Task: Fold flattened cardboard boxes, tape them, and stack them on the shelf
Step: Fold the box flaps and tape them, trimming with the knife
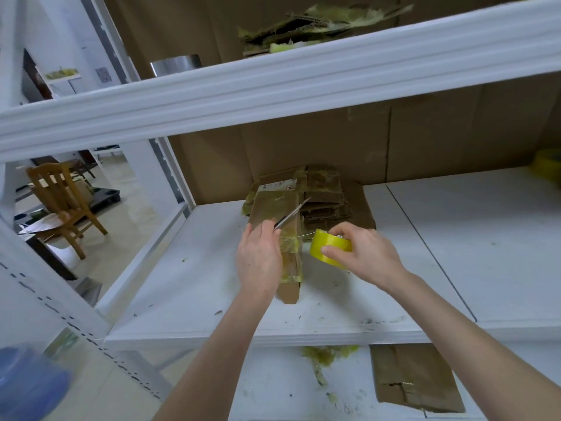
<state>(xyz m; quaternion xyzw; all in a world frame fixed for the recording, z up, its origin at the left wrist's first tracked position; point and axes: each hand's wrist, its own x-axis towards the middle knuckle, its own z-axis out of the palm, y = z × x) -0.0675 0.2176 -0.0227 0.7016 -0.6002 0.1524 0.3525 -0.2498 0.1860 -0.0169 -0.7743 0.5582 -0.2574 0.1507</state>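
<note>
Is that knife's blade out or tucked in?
Out: the knife shows a silver blade jutting past the left hand, above the cardboard box.

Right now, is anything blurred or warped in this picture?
Head view: the blue thing at lower left is smeared; the beam looks slightly bowed by the wide lens; knife and tape are fairly sharp; light is even, shadows faint.

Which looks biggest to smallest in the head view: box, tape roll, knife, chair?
1. The chair and the box: about alike; the chair stands farther off, so no ranking.
2. The tape roll.
3. The knife, only its blade showing.
</note>
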